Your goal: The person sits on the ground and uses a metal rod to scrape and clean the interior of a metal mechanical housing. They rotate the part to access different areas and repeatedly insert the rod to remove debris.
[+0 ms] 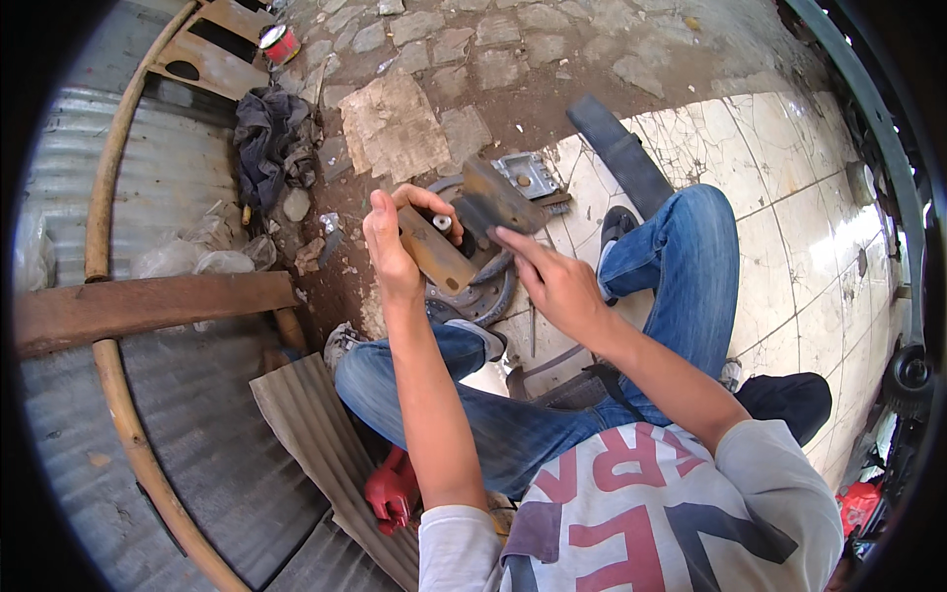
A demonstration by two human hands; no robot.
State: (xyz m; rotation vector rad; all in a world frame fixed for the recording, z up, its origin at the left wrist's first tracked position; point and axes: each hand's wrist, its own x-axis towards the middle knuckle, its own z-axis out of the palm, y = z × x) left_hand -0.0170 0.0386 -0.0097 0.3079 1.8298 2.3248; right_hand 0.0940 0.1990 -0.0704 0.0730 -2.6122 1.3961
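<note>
One rust-brown slotted plate [434, 253] lies in the left hand [395, 259], just toward ten o'clock from the centre of the view. That hand wraps around it, thumb raised on the near side and fingers curled around the far edge, beside a small pale cylinder [443, 224]. An oval hole shows at the plate's near end.

Toward three o'clock, the right hand [564, 296] reaches its extended index finger to a second metal plate [501, 197], brown with a blackened lower face, at twelve o'clock; I cannot tell whether this hand also grips anything. Beneath both plates is a round metal disc [496, 299].

At one o'clock sits a silver metal casting [528, 176], and between one and two o'clock a long black strip [621, 153] rests across cracked white tiles [769, 148].

The most prominent writing is at five o'clock: large block letters in red and dark blue across the white T-shirt [646, 533]. At eleven o'clock stands a red can [280, 45], its markings too small to read. Dark crumpled cloth [271, 148] lies at ten o'clock, a red tool [393, 488] at seven.
</note>
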